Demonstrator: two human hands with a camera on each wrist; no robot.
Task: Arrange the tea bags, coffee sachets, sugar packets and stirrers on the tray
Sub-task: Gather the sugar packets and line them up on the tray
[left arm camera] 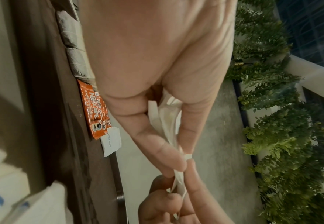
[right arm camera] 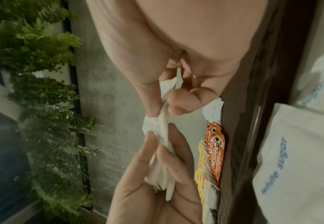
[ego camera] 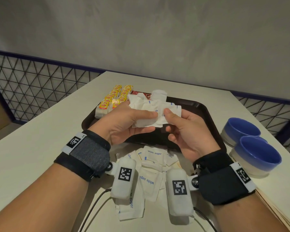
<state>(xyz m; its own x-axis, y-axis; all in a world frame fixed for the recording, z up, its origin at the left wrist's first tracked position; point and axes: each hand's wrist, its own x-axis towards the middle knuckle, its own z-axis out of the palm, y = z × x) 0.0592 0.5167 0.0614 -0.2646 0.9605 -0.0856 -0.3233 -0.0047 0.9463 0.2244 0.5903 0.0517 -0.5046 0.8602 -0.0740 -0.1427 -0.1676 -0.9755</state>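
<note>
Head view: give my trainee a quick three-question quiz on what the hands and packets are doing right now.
1. True or false: both hands hold the bunch of white paper sugar packets above the dark brown plastic tray.
2. Where do the loose white sugar packets lie? A) in the blue bowls B) on the table, nearer the person than the tray C) on the tea bags
3. Fill in: the yellow-tagged tea bags sit at the tray's far ____ corner.

Key: 1 true; 2 B; 3 left. Left hand, right hand.
</note>
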